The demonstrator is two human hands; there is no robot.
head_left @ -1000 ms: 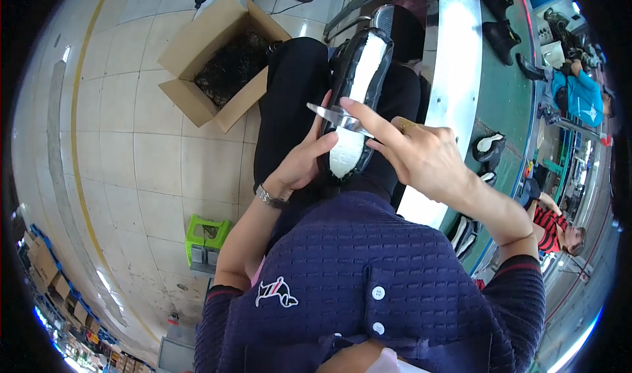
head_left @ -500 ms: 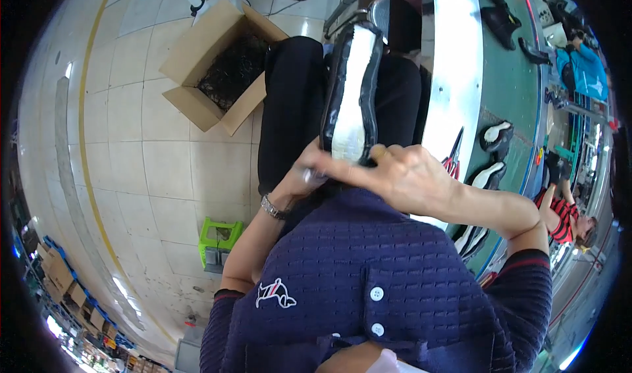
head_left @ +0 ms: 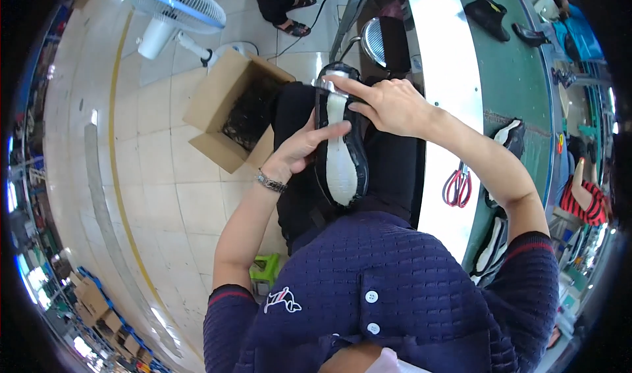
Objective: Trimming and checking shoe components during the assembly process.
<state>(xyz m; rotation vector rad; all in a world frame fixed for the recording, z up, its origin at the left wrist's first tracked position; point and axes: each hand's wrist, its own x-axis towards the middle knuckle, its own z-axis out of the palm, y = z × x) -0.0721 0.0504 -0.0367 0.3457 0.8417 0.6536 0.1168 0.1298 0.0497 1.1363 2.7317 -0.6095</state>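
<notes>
Apparently for steadiness, the left hand [head_left: 299,147] clamps the nine-o'clock edge of the long black shoe with white underside [head_left: 341,175], sole-up on the black-trousered lap [head_left: 395,169]; the right hand [head_left: 396,108] meets its twelve-o'clock end, hold unclear.

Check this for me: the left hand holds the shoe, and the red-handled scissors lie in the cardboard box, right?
Not quite: the head view shows the red-handled scissors on the shiny bench, not in the cardboard box. The left hand does hold the shoe.
</notes>
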